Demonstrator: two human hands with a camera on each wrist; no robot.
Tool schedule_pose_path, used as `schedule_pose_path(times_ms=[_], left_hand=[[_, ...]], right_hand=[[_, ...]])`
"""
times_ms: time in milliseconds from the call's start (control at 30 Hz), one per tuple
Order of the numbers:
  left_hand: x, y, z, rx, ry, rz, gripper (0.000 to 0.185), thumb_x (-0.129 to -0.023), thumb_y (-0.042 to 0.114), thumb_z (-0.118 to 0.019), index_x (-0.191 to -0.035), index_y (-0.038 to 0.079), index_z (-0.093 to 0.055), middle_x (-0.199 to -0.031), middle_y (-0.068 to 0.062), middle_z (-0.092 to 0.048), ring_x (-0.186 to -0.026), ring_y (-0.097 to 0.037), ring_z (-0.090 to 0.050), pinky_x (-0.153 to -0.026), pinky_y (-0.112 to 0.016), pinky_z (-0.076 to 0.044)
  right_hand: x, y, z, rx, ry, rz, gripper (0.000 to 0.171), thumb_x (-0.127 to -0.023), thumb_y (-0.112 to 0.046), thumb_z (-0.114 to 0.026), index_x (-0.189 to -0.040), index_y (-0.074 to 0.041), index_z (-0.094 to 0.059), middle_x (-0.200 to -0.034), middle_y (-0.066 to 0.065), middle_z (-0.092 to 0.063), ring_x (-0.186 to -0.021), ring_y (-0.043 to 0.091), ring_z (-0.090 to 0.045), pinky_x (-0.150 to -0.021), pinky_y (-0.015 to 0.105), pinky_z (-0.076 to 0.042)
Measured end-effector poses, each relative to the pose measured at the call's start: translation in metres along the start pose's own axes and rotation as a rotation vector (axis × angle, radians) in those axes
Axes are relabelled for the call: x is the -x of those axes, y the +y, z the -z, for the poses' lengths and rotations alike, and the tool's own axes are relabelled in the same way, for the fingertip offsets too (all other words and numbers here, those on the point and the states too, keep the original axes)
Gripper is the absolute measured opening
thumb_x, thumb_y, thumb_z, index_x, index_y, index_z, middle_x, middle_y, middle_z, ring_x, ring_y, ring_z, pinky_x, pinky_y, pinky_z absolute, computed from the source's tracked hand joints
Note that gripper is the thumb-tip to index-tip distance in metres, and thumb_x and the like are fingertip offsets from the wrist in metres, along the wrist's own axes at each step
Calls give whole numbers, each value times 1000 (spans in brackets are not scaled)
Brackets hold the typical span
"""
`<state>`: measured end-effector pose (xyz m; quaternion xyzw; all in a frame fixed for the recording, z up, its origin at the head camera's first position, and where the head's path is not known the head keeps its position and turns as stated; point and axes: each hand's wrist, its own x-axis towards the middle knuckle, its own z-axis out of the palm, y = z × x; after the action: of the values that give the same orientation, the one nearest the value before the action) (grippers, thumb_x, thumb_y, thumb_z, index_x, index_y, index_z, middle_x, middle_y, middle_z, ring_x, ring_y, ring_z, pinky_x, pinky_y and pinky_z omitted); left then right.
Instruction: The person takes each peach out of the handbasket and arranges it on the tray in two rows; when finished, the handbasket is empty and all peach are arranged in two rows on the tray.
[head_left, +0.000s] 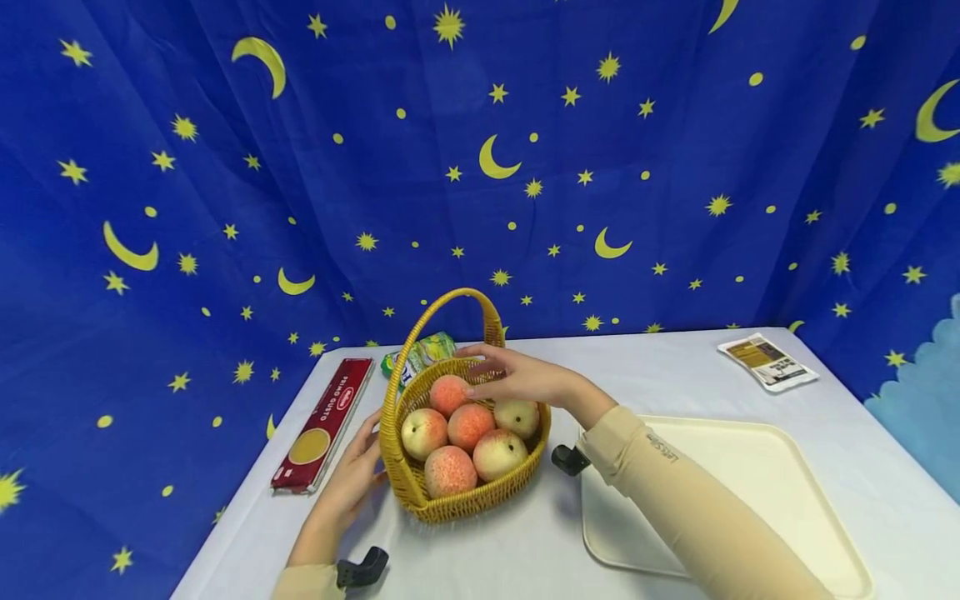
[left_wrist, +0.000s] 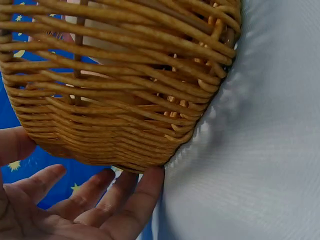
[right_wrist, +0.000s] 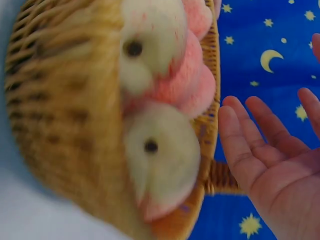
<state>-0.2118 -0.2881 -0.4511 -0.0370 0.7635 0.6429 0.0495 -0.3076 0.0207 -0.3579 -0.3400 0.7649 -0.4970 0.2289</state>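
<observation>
Honey-brown, arch-handled woven basket (head_left: 480,501) cradles six cream-and-rosy peaches (head_left: 471,427) — left hand (head_left: 356,468) touching, fingers unclenched, right hand (head_left: 520,375) spread, gripping nothing!

Slightly glossy woven wicker basket (head_left: 487,502), matt, rough-looking peaches (head_left: 471,427), smooth plastic-looking tray (head_left: 750,475), matt cloth backdrop (head_left: 420,183)

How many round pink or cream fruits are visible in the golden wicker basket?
6 fruits in the basket: back one, left one, centre one, right one, front-left one, front-right one. More may hide beneath.
</observation>
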Motion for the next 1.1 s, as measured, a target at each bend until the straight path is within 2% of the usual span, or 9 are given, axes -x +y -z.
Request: schedule_pose_path(times_ms=[200,400,767,967,1100], left_hand=[[2,-9,1,60,-15,13,59,-115,33,-46,-169,18,-29,-173,-21,-32,-158,-42,-33,-124,-71,-32],[4,-18,3,137,-50,-1,62,-113,30,-49,-170,16,-27,-178,-17,-24,-165,-41,-20,-129,-73,-18],[-2,-23,4,152,-46,-16,62,-111,30,-54,-168,13,-33,-176,-15,-30,-161,-39,-28,-129,-68,-25],[-2,-25,4,145,-44,-7,63,-111,31,-54,-167,13,-34,-176,-15,-29,-160,-37,-30,-129,-67,-26],[-1,-25,4,153,-51,-8,64,-111,30,-54,-168,12,-32,-177,-16,-27,-162,-38,-28,-129,-68,-23]], right_hand=[[-26,-4,-19,-32,-48,-29,66,-106,-22,-68,-165,-19,-40,-164,21,-48,-155,37,-43,-114,52,-51],[-47,-10,-37,40,-51,-27,66,-102,-24,-72,-163,-19,-46,-162,20,-52,-152,37,-49,-122,51,-44],[-57,-11,-56,136,31,-176,64,-93,-12,-80,-153,-22,-60,-148,18,-64,-137,34,-58,-123,54,-41],[-58,-14,-63,153,11,-252,68,-85,-8,-85,-149,-23,-65,-147,13,-65,-129,28,-62,-116,49,-48],[-63,-16,-65,211,-24,-275,65,-86,-8,-86,-146,-23,-68,-147,9,-67,-132,26,-63,-118,47,-48]])
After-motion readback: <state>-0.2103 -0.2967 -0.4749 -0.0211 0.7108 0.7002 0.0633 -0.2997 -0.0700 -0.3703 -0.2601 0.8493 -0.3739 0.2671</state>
